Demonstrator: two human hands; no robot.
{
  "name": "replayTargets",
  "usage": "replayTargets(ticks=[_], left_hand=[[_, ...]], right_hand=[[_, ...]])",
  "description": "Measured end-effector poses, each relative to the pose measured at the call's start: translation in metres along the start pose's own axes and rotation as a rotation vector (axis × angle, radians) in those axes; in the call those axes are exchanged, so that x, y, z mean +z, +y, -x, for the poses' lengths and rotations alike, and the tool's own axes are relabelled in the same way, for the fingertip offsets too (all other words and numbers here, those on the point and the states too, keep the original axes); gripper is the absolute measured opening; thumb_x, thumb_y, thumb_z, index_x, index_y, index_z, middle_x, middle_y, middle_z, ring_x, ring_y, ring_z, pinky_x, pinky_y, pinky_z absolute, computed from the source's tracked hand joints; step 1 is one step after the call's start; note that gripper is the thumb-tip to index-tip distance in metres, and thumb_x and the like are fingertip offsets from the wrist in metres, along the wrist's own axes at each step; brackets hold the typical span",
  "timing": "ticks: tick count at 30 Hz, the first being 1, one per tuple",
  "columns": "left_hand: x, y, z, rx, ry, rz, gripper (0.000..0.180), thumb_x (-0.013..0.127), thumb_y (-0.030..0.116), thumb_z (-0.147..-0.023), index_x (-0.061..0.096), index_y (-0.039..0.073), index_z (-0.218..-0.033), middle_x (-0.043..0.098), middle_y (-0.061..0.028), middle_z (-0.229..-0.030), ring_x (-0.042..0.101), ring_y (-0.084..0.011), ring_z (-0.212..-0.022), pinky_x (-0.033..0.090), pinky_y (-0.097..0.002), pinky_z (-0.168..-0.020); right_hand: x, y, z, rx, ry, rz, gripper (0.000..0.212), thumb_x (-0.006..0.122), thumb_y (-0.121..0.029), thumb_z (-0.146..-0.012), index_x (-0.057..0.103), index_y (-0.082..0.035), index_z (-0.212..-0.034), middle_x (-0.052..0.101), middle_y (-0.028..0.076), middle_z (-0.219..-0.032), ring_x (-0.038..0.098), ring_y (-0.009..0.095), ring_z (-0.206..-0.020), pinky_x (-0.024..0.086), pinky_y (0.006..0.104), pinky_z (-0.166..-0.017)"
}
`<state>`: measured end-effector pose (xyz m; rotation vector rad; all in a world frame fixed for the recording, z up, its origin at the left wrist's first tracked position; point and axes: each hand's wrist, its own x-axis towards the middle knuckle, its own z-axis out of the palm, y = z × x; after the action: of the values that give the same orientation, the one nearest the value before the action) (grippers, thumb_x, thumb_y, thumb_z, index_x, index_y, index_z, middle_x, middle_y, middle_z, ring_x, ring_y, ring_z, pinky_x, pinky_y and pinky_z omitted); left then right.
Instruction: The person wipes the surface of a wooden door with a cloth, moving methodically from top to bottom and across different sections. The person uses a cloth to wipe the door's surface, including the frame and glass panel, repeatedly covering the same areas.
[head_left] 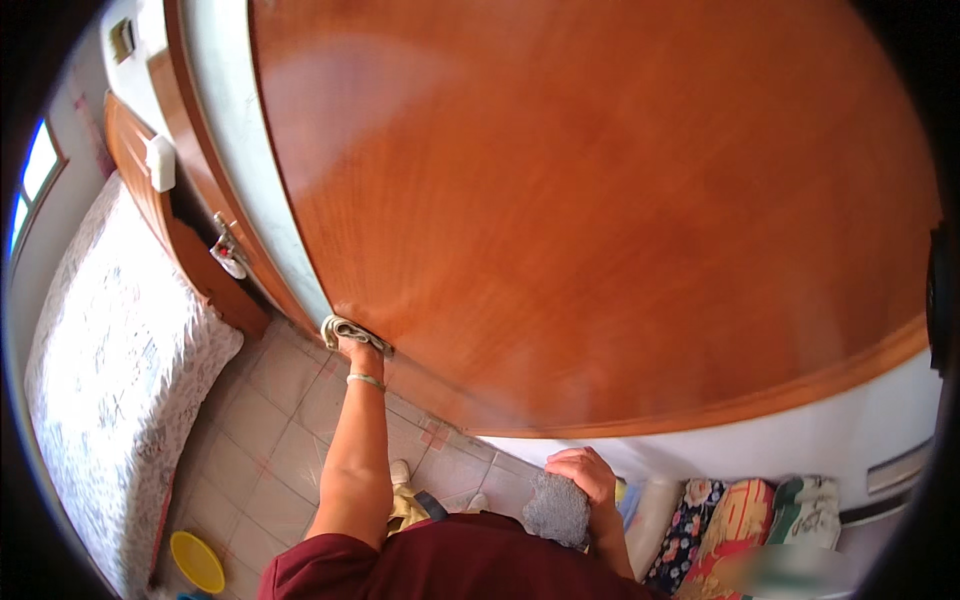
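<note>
Just left of the frame's centre, a folded pale cloth [350, 331] is held in the left hand [358, 350] and is set against the lower left edge of a large brown wooden panel [600, 200], by which most of the upper frame is filled. The fingers of that hand are mostly hidden by the cloth, so their exact spread cannot be told. A pale bracelet [366, 381] is worn on the left wrist. Below and right of centre, a bunched grey cloth [557, 510] is gripped by the right hand [588, 473], with the fingers curled over its top, near the front of a dark red shirt [460, 560]. At the left of the frame, a bed [120, 370] is covered with a patterned white spread, and a white object [160, 163] is seen at its wooden headboard [140, 125]. A yellow basin [197, 562] is placed on the tiled floor [270, 440] at the lower left. In the lower right, a dark floral cushion [685, 530], a red and cream one [738, 520] and a green and white one [805, 505] are lined up side by side.
</note>
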<state>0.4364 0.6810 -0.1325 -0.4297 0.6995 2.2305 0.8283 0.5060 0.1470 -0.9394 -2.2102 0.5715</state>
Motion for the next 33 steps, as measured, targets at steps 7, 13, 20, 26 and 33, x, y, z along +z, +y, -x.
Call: replayTargets(ticks=[7,13,20,26,33], left_hand=[[0.048,-0.029,0.105,-0.037,0.034,-0.003,0.046,0.042,0.044,-0.105,0.057,0.013,-0.135,0.059,-0.0031,-0.136,0.058,-0.0257,-0.122,0.048,-0.0433,-0.105],[0.036,-0.073,0.165,0.285,-0.077,-0.362,0.051,0.04,0.044,-0.107,0.044,0.009,-0.144,0.047,-0.0081,-0.144,0.052,-0.0275,-0.125,0.043,-0.044,-0.107],[0.043,-0.132,0.304,0.332,-0.128,-0.595,0.064,0.041,0.037,-0.108,0.022,-0.005,-0.153,0.023,-0.0242,-0.16,0.031,-0.0338,-0.143,0.025,-0.0447,-0.12],[0.048,-0.151,0.389,0.448,-0.497,-0.939,0.056,0.041,0.025,-0.106,0.031,-0.014,-0.145,0.03,-0.0326,-0.153,0.03,-0.0414,-0.14,0.017,-0.0465,-0.121],[0.088,-0.147,0.414,1.347,-0.971,-1.206,0.063,0.041,0.033,-0.104,0.033,-0.009,-0.151,0.016,-0.0344,-0.162,-0.004,-0.0528,-0.151,-0.016,-0.0676,-0.115]], right_hand=[[-0.02,0.0,0.025,-0.045,-0.038,-0.031,0.021,0.067,-0.011,-0.081,0.072,-0.005,-0.101,0.073,0.011,-0.099,0.07,0.03,-0.096,0.055,0.0401,-0.085],[-0.043,0.007,0.076,0.045,0.005,-0.03,0.022,0.07,-0.013,-0.08,0.071,-0.006,-0.101,0.073,0.01,-0.099,0.071,0.03,-0.097,0.055,0.0397,-0.085],[-0.068,0.001,0.103,0.01,0.097,-0.009,0.015,0.071,-0.008,-0.081,0.07,-0.004,-0.095,0.073,0.01,-0.095,0.071,0.028,-0.093,0.055,0.0367,-0.078],[-0.078,0.005,0.11,0.001,0.13,-0.056,0.023,0.073,-0.014,-0.079,0.071,-0.004,-0.101,0.073,0.011,-0.096,0.071,0.03,-0.095,0.055,0.0388,-0.082],[-0.084,0.004,0.106,0.11,0.272,0.103,0.04,0.075,-0.009,-0.078,0.066,-0.006,-0.117,0.07,0.015,-0.108,0.068,0.03,-0.102,0.055,0.0387,-0.084]])
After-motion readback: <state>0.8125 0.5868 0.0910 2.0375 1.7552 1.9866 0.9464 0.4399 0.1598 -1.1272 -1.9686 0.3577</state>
